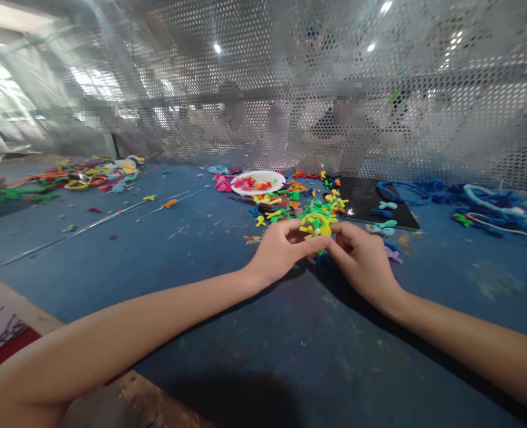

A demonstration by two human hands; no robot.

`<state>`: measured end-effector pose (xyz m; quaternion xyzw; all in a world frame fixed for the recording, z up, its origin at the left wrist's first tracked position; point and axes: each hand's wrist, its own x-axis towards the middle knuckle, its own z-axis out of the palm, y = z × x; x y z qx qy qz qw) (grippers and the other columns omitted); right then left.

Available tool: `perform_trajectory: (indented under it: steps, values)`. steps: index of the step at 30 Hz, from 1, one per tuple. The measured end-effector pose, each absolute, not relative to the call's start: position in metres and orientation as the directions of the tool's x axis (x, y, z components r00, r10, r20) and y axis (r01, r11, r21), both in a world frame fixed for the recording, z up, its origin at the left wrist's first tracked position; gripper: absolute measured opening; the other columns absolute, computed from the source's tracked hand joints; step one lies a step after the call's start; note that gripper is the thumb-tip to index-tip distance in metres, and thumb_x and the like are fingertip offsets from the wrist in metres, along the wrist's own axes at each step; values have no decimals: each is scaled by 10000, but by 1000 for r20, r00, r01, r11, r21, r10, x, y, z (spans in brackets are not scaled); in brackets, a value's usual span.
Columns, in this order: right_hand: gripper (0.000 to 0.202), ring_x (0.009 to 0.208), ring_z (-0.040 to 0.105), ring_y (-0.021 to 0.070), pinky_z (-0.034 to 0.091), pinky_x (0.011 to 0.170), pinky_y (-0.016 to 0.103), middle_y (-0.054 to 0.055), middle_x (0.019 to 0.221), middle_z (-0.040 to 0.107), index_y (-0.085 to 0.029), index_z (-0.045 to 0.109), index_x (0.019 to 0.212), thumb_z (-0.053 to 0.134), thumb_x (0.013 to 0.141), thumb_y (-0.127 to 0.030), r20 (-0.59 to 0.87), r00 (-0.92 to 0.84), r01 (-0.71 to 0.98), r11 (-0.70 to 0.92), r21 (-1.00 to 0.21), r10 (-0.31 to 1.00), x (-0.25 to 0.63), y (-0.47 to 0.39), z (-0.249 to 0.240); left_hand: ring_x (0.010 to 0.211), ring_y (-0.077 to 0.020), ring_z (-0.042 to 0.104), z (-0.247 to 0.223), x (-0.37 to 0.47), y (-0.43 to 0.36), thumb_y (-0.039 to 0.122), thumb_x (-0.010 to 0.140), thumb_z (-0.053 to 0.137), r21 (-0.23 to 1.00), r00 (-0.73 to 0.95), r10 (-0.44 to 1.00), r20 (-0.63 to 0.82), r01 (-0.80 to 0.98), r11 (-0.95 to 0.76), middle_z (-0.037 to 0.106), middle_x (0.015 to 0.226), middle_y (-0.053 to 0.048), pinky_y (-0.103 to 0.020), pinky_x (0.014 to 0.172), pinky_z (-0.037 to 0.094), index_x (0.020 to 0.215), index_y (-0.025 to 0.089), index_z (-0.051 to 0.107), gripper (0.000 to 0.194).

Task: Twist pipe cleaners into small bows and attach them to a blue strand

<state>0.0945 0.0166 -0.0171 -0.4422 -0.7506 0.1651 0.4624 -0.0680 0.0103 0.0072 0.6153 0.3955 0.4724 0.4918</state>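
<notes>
Both of my hands meet over the near side of a pile of small coloured pieces, pinching a yellow pipe cleaner (pixel 320 227) bent into a knotted shape. My left hand (pixel 274 252) has its thumb and fingers closed on the left side of it. From the right, my right hand (pixel 366 258) grips it with thumb and fingertips, its thumb close to the left thumb. Just behind lie green pipe cleaner pieces (pixel 319 209), so the outline of the held piece partly blends with them. The fingertips partly hide it.
A white plate (pixel 274 177) with red and pink bits stands behind the pile. At right are a black glossy sheet (pixel 365 202) and blue pipe cleaner bundles (pixel 490 199). Mixed pipe cleaners (pixel 96 178) lie far left. A perforated metal screen (pixel 263 89) closes off the blue table (pixel 192 244).
</notes>
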Motion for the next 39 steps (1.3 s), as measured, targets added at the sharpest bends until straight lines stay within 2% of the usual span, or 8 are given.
perform_trajectory:
  steps: [6, 11, 16, 22, 26, 30, 35, 39]
  values:
    - [209, 498, 407, 134, 256, 517, 256, -12, 555, 506, -179, 607, 797, 466, 878, -309, 492, -221, 628, 509, -589, 842, 94, 20, -18, 664, -131, 615, 0, -67, 15, 124, 660, 690, 988, 195, 970, 142, 34, -152, 678, 744, -13, -268, 666, 516, 795, 139, 685, 135]
    - [221, 475, 406, 135, 247, 509, 256, 1, 556, 525, -174, 615, 813, 472, 866, -334, 540, -249, 677, 543, -496, 804, 95, 20, -19, 623, -108, 568, -2, -62, 12, 275, 689, 718, 995, 183, 980, 73, -75, -60, 637, 713, -4, -246, 621, 479, 781, 133, 678, 174]
    - [206, 486, 503, 168, 269, 503, 260, 35, 585, 594, -171, 599, 812, 466, 852, -324, 546, -248, 735, 522, -433, 801, 94, 20, -18, 636, -103, 565, -8, -61, 15, 264, 645, 766, 992, 139, 985, 105, -78, -94, 650, 732, -7, -225, 617, 441, 812, 127, 683, 232]
    - [194, 627, 630, 210, 379, 574, 265, 66, 702, 685, -186, 576, 877, 431, 900, -314, 432, -256, 700, 474, -534, 865, 93, 21, -16, 652, -104, 591, -7, -63, 21, 137, 665, 695, 997, 196, 978, 75, -20, -73, 654, 701, -5, -238, 676, 460, 797, 107, 678, 137]
    - [183, 652, 633, 213, 385, 584, 270, 68, 722, 686, -197, 557, 828, 427, 902, -303, 403, -250, 684, 455, -571, 881, 93, 22, -15, 621, -96, 599, -3, -65, 21, 96, 674, 672, 999, 214, 976, 35, -17, -33, 668, 685, -11, -234, 654, 480, 779, 103, 681, 105]
    - [184, 615, 589, 197, 366, 572, 277, 49, 684, 649, -199, 530, 785, 430, 891, -311, 375, -248, 627, 443, -641, 893, 93, 24, -15, 614, -94, 626, 1, -68, 21, 72, 681, 692, 991, 202, 976, -83, -90, 103, 689, 708, -31, -231, 640, 509, 816, 87, 688, 136]
    - [215, 562, 487, 153, 328, 534, 270, 7, 619, 546, -201, 502, 730, 454, 859, -366, 321, -258, 392, 403, -827, 911, 91, 28, -16, 582, -85, 642, 2, -73, 25, 51, 641, 750, 942, 222, 961, -164, -255, 219, 687, 670, -11, -206, 621, 537, 772, 89, 657, 165]
    - [246, 432, 276, 85, 237, 447, 244, -74, 506, 356, -198, 493, 694, 529, 805, -415, 208, -257, 90, 237, -967, 944, 87, 25, -12, 576, -83, 654, -1, -77, 33, 97, 568, 829, 889, 341, 932, -125, -378, 258, 686, 650, 15, -166, 578, 528, 761, 124, 639, 272]
